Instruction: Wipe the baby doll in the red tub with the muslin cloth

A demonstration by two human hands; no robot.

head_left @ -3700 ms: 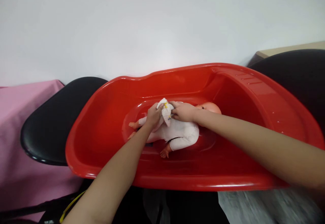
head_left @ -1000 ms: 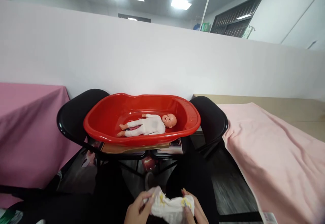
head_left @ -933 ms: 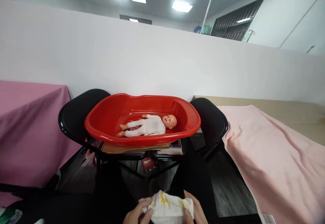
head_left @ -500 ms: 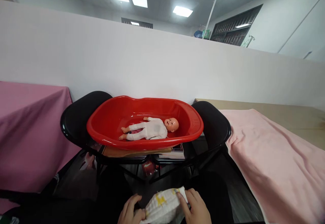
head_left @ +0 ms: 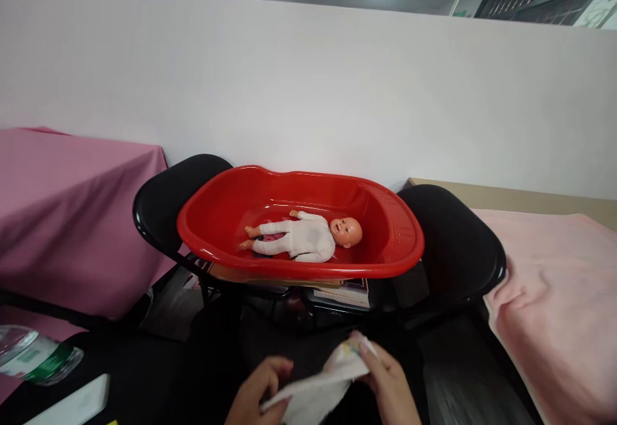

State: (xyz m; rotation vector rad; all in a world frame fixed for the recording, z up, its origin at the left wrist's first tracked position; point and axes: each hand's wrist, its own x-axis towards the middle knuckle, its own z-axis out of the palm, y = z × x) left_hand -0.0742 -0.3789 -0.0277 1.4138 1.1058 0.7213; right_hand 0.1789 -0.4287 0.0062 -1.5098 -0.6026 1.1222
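Low in the view, over my lap, a small white cloth (head_left: 321,389) with a yellow print at one corner hangs between my hands. My left hand (head_left: 263,389) pinches its left edge, fingers curled. At the upper right corner, my right hand (head_left: 385,377) grips it between thumb and fingers. Beyond them is a red baby bathtub (head_left: 301,272). A baby doll (head_left: 308,235) in a white cloth suit lies in the tub on its back, head to the right and bare feet to the left.
The tub rests across black chairs (head_left: 453,238), above papers (head_left: 344,293) on their seats. A pink-draped table (head_left: 77,219) stands left, and a pale pink cloth (head_left: 554,283) lies right. Near left are a plastic bottle (head_left: 36,357) and a white phone-like object (head_left: 77,402). A white partition (head_left: 313,90) stands behind.
The cloth has been turned and drawn out between my hands, showing a plainer side. My head has tilted down and to the left, bringing the bottle and the white object into view.
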